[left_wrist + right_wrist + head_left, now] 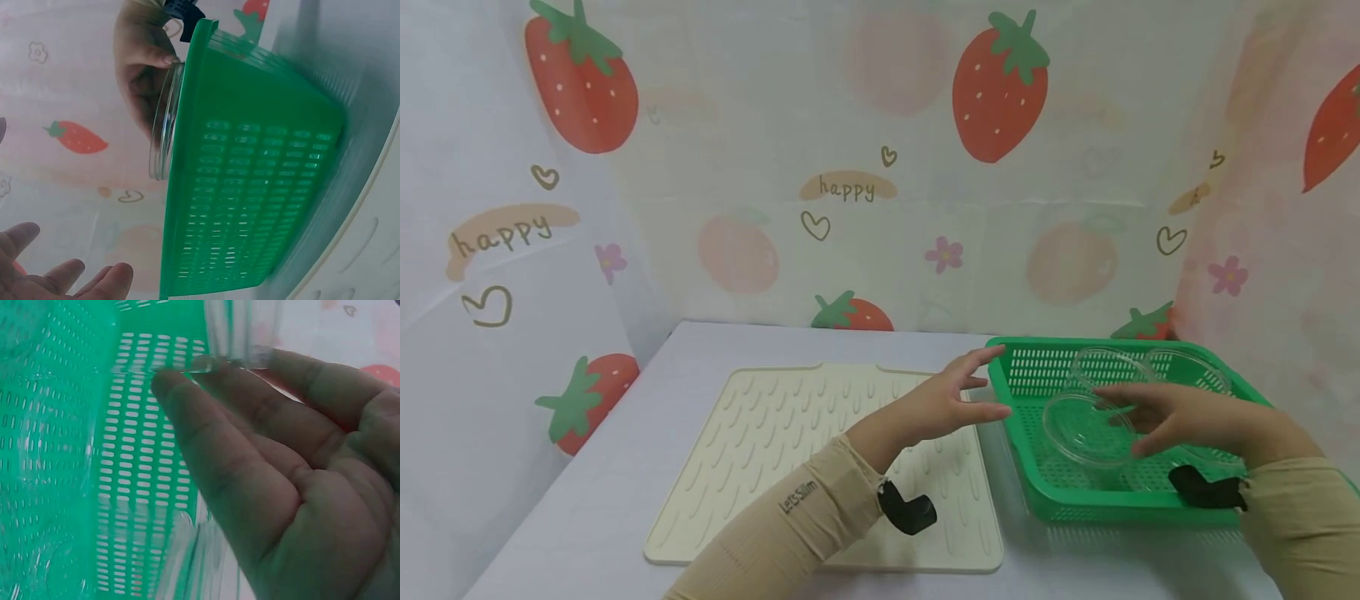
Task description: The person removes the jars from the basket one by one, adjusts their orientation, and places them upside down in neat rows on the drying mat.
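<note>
A clear round shallow dish [1071, 446] sits among other clear dishes [1187, 362] in the green basket [1075, 504] at right. At its right side is my right hand [1198, 417], thumb and fingers spread around the edge. In the right wrist view, its fingertips [169, 381] touch or nearly touch a clear stacked rim [244, 331]. The left wrist view has the dish [164, 125] standing above the basket rim, the right thumb at its edge. My left hand [943, 408] hovers near the basket's left rim, fingers apart, holding nothing.
A cream drying mat [760, 467] with raised ridges lies left of the basket, beneath the left forearm. The white table [572, 517] extends to the left. A curtain [865, 250] printed with strawberries encloses the back and sides.
</note>
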Available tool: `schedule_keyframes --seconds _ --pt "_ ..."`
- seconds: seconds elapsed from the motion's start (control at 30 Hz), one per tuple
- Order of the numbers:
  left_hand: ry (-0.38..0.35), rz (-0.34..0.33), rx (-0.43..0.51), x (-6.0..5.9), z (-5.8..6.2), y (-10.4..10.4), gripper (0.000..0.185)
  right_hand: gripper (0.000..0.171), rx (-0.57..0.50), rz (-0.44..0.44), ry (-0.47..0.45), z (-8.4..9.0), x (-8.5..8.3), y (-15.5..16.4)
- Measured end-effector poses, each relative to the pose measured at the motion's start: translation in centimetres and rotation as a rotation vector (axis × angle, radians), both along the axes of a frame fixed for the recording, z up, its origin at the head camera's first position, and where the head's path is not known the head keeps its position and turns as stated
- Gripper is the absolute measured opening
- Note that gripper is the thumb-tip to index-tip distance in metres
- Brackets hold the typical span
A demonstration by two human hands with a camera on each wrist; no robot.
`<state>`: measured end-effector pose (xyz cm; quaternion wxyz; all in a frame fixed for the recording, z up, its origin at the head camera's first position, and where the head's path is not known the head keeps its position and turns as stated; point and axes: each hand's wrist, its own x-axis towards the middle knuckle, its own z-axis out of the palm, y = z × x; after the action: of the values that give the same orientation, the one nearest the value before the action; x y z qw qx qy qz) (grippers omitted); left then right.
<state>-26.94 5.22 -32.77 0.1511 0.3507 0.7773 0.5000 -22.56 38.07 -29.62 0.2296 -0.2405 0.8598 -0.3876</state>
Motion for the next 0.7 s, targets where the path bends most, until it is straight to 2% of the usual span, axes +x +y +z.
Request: schedule_keyframes --seconds 0.1,0.23,0.47,0.7 --pt "0.0 -0.008 0.006 0.0 -0.1 -0.1 0.069 0.082 0.012 0.021 -0.017 -0.1 -0.2 -0.3" --pt "0.005 -0.027 0.017 -0.1 -0.3 -0.2 0.069 0.079 0.057 -0.004 -0.02 0.0 -0.3 -0.6" --pt "-0.02 -0.03 0.03 -0.2 -0.6 -0.4 0.071 0.069 0.154 -0.028 0.048 0.2 -0.6 -1.2" --pt "-0.026 -0.024 0.031 -0.2 -0.8 -0.7 0.073 0.075 0.115 -0.021 0.021 -0.1 -1.1 -1.6"
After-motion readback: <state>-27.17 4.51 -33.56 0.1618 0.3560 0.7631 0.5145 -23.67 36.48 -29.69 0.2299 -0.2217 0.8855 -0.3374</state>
